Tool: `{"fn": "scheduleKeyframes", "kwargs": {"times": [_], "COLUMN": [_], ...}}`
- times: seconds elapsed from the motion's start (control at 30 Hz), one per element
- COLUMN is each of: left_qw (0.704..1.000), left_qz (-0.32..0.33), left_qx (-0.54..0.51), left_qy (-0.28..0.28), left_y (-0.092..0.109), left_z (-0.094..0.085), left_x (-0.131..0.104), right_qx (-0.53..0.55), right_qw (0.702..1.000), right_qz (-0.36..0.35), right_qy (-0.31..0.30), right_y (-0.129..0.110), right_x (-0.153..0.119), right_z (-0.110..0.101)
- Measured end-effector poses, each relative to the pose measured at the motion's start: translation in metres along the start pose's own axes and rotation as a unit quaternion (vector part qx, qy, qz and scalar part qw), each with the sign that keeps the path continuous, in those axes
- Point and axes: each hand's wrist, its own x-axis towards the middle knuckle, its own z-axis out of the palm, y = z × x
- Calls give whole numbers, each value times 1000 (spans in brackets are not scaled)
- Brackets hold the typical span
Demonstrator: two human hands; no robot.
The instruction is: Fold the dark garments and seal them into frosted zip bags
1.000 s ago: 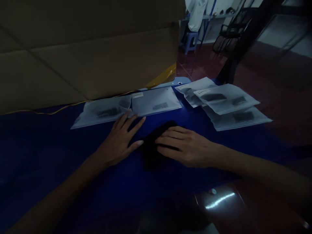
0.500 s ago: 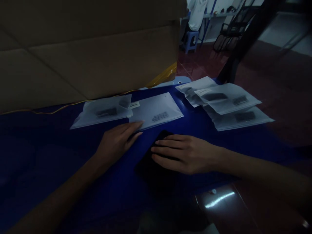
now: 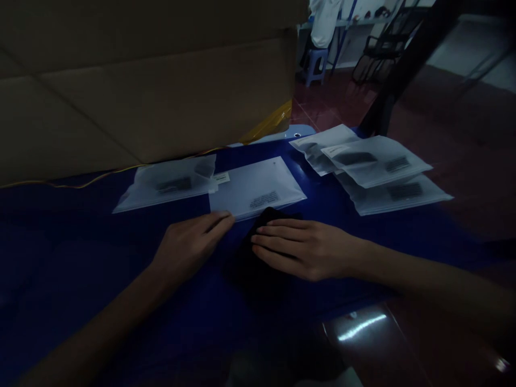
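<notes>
Under my right hand (image 3: 302, 248), which lies flat with its fingers stretched out, is a black, cloth-like item (image 3: 258, 269) on the blue table surface (image 3: 97, 258). My left hand (image 3: 193, 239) has its thumb and fingers pinched together at the near edge of a white printed bag (image 3: 258, 185); the fingertips seem to grip that edge. A frosted bag (image 3: 173, 183) with a dark label touches the white bag's left side. Further right, several frosted bags (image 3: 374, 161) with dark contents overlap in a loose pile.
Behind the bags stands a large cardboard box (image 3: 161, 102), with a yellow wire (image 3: 88, 183) along its base and yellow tape at its corner. A person (image 3: 324, 24) sits on a blue stool (image 3: 316, 67) in the background, near a black chair (image 3: 389, 48).
My left hand's fingers have closed from a looser pose, and the white bag has shifted slightly toward me. The black item has moved a little up beneath my right hand.
</notes>
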Motion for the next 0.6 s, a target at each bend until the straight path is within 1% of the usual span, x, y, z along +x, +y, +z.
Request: {"fn": "scheduleKeyframes", "kwargs": {"times": [0.1,0.17,0.27,0.37,0.43,0.53,0.6], "left_qw": [1000,1000,999,997,998,998,997], "left_qz": [19,21,13,1,-1,-3,-1], "left_qx": [3,-2,-38,-65,-56,-54,-69], "left_qy": [-3,7,20,32,39,42,45], "left_y": [2,3,6,10,13,17,19], "left_z": [-3,-6,-10,-12,-12,-12,-12], "left_x": [-1,-2,-3,-4,-3,-2,-1], "right_qx": [10,23,31,8,2,25,39], "right_qw": [1000,999,993,989,991,996,998], "right_qz": [4,12,37,58,60,40,26], "right_qy": [19,48,108,135,123,74,52], "right_y": [-1,-2,-3,-5,-6,-6,-6], "right_x": [1,2,3,3,3,2,2], "right_z": [0,-1,-2,0,3,8,11]}}
